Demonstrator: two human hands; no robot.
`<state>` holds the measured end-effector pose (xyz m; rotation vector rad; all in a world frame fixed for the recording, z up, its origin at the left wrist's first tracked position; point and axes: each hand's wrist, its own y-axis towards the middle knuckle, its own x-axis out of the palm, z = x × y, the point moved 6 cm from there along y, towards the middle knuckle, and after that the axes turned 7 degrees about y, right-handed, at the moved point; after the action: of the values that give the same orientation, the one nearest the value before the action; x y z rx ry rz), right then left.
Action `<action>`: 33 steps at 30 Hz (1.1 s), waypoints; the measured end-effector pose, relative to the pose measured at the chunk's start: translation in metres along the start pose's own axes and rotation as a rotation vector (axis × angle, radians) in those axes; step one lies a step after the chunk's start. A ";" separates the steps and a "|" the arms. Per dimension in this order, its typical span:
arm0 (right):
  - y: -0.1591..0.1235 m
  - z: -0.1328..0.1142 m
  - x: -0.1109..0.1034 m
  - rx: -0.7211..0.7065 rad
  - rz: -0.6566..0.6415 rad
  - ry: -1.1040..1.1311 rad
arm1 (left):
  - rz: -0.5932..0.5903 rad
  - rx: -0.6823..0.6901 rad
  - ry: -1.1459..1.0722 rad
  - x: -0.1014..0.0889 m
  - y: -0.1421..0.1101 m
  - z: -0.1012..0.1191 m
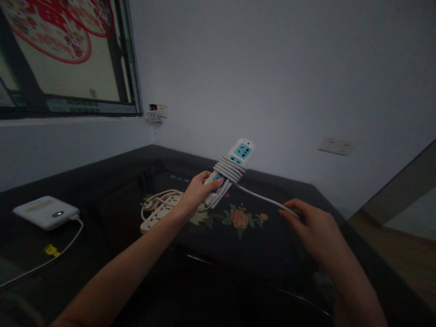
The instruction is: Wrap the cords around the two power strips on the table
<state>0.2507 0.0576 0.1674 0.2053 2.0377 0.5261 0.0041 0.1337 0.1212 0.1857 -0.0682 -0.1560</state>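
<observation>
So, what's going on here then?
A person's left hand holds a power strip above a dark table. Several turns of white cord are wrapped around the strip, and the right hand grips a loose length leading off it. Another strip lies on the table by the left forearm, and a flat white device sits farther left.

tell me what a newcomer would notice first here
Likely the white-and-blue power strip, raised mid-picture in the left hand, its cord wrapped around it and running to the right hand. Then the red patterned decorations at the window, upper left.
</observation>
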 end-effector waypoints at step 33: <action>-0.029 -0.034 0.016 -0.325 -0.251 -0.319 | -0.394 0.335 1.565 0.052 -0.026 -0.029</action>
<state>0.2157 0.0284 0.1563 -0.1530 1.6133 0.6139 0.0541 0.1049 0.0902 0.6106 1.5170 -0.3549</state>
